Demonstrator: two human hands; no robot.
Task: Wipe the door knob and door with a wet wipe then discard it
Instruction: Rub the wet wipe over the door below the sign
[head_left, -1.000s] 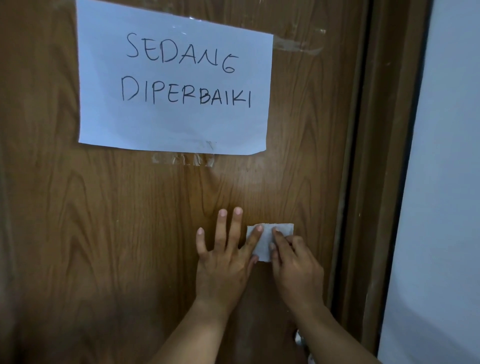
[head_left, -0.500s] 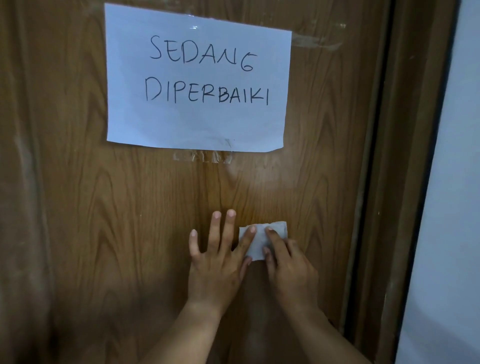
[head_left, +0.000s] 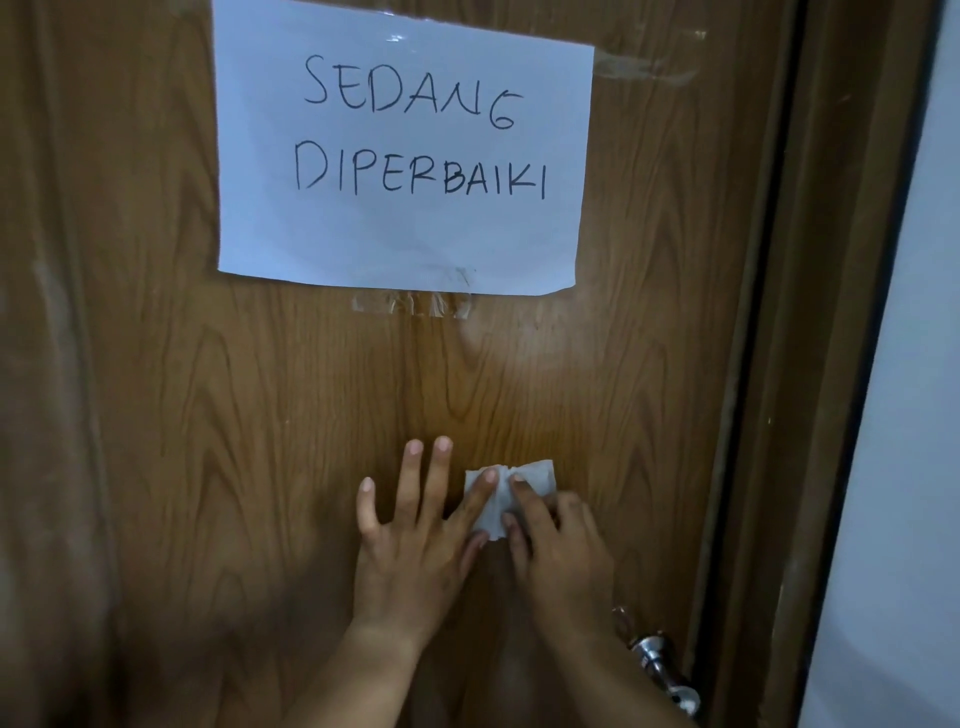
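A small white wet wipe (head_left: 535, 475) is pressed flat against the brown wooden door (head_left: 208, 441), a little below its middle. My left hand (head_left: 415, 535) lies spread on the door, its index finger on the wipe's left part. My right hand (head_left: 556, 545) presses the wipe's right part with its fingertips. The wipe is bunched between the two index fingers. The chrome door knob (head_left: 662, 662) shows at the lower right, partly behind my right forearm.
A white paper sign (head_left: 405, 244) reading "SEDANG DIPERBAIKI" is taped to the door above my hands, with clear tape (head_left: 413, 304) under its lower edge. The brown door frame (head_left: 810, 364) runs down the right side, next to a pale wall (head_left: 904, 467).
The wipe has crumpled in the middle as the two index fingers drew together on it. The view has shifted so the knob shows at lower right.
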